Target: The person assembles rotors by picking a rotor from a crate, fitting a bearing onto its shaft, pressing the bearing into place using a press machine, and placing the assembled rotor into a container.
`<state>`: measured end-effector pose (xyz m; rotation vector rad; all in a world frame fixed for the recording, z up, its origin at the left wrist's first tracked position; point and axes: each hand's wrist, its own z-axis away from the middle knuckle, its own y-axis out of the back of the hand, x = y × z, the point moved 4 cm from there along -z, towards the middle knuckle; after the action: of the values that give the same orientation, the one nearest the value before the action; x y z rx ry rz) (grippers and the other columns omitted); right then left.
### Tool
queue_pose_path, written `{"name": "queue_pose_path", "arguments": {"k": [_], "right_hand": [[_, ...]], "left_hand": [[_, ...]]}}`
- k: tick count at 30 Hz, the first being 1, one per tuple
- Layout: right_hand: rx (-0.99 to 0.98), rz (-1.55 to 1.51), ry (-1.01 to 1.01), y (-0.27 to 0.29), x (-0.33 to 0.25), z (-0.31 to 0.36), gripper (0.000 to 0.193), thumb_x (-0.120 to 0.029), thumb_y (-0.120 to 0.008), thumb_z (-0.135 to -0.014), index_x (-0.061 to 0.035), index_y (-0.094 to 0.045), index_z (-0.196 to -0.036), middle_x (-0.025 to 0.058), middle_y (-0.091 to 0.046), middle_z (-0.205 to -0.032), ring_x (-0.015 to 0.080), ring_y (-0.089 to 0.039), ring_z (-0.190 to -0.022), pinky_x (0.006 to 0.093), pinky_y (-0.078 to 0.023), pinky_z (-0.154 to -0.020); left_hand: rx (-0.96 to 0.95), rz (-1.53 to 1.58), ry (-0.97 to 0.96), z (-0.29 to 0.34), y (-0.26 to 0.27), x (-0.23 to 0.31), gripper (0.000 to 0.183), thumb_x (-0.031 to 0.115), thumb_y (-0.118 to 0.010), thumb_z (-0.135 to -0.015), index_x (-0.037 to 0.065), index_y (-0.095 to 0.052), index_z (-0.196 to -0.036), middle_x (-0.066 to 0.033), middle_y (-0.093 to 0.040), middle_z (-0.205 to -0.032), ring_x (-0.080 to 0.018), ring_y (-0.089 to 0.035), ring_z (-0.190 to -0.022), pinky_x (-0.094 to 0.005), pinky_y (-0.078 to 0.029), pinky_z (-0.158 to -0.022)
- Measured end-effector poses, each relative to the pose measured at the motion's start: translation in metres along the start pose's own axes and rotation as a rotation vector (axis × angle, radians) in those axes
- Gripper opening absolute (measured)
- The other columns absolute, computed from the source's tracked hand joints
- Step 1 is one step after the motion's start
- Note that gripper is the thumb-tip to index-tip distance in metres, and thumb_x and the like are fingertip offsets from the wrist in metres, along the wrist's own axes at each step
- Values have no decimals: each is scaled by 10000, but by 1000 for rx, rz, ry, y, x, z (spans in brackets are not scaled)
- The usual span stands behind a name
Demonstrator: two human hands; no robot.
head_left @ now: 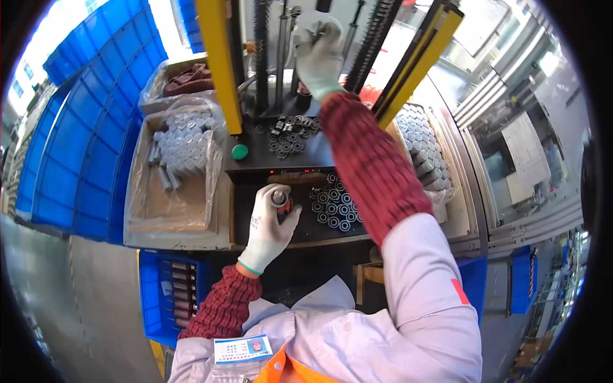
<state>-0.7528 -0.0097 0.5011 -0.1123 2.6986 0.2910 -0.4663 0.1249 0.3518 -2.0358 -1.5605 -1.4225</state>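
My left hand [265, 223], in a white glove, is closed round a small cylindrical part [280, 198] with a metal top and an orange-red side. It is held just over the front of the dark bench. My right hand [319, 60], gloved too, reaches far forward between the machine's upright rods, with its fingers bent down at a white round dish [309, 19]. Dark bits show by those fingertips, too small to name. Close to my left hand, several ring-shaped metal parts [333, 207] lie on the bench. More small metal rings [287, 145] are heaped on the raised plate.
Yellow posts [220, 70] flank the machine. At left stands a lined box [137, 204] of silver cylinders; at right, another group of cylinders [421, 140]. A green round cap [239, 152] sits on the plate. Blue bins [96, 127] are stacked far left; one blue bin [150, 300] holds brown cylinders.
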Motion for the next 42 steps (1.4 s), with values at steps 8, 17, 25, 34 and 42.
{"name": "queue_pose_path", "arguments": {"k": [8,17,25,34,42], "right_hand": [[-416,96,204,43,-49,-30,341,-326,-614,-991,-46,-718,-1156,169,-729,-1261,394,-720,-1060,547,-587,-757],[287,-56,298,353,-104,91,200,-17,-711,-846,-26,-643,-1035,142,-647,-1025,331,-654,-741,439,-554,-634],[206,1106,-341,677,4,216,183,-178,-581,-1045,-99,-608,-1207,185,-678,-1136,440,-694,-993,518,-563,-844],[-87,1410,-999,821,58,370,229,-246,-565,-1016,-166,-571,-1230,213,-699,-1172,457,-719,-1053,581,-562,-906],[-542,1556,-1590,912,-28,496,401,-238,-583,-975,-83,-607,-1344,275,-699,-1304,426,-692,-1234,534,-554,-1034]], "left_hand": [[-40,83,-25,11,-28,-16,478,-47,-790,-891,20,-583,-1317,-103,-593,-1266,-209,-590,-1110,-359,-508,-985],[-135,13,-19,-7,-26,-34,338,58,-707,-1050,15,-564,-1352,-59,-616,-1127,-143,-601,-907,-295,-550,-798],[-129,-196,-52,-5,-13,-33,503,216,-685,-1095,-78,-527,-1471,-201,-647,-1375,-295,-622,-1210,-412,-463,-1107],[-212,-326,-9,-15,-10,-46,528,281,-695,-1087,-103,-558,-1422,-248,-672,-1316,-339,-664,-1142,-430,-524,-1026],[-281,-283,-97,-16,-31,-33,539,268,-700,-1088,-103,-544,-1446,-229,-673,-1323,-321,-664,-1136,-410,-519,-1039]]}}
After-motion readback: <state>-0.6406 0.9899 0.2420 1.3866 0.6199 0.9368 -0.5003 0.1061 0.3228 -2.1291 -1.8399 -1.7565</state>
